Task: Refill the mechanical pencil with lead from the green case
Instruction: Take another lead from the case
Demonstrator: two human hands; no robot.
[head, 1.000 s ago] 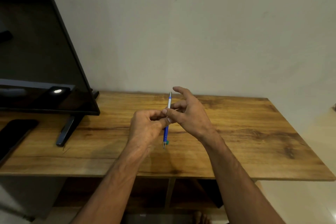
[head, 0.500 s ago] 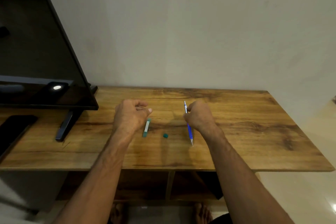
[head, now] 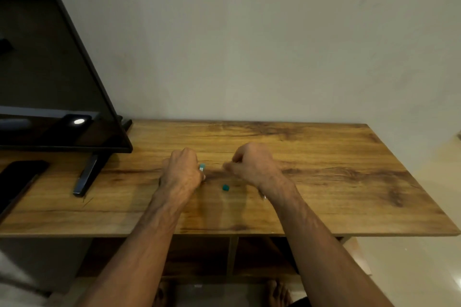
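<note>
My left hand [head: 183, 169] sits low over the wooden table [head: 336, 182] and grips the green lead case [head: 201, 167]; only the case's top end sticks out past the fingers. A small green cap [head: 225, 187] lies loose on the table between my hands. My right hand [head: 252, 164] is curled around the mechanical pencil [head: 264, 197]. The hand hides nearly all of the pencil, and just its metal tip shows beneath the wrist.
A large dark TV [head: 50, 82] stands at the left on a black foot [head: 87, 177]. A dark phone [head: 20, 174] lies at the far left edge. The wall runs close behind the table. Shelves and my feet show below the front edge.
My hands came apart and dropped to the table. The left hand closed over the green case, and the right hand turned so that it now covers the pencil.
</note>
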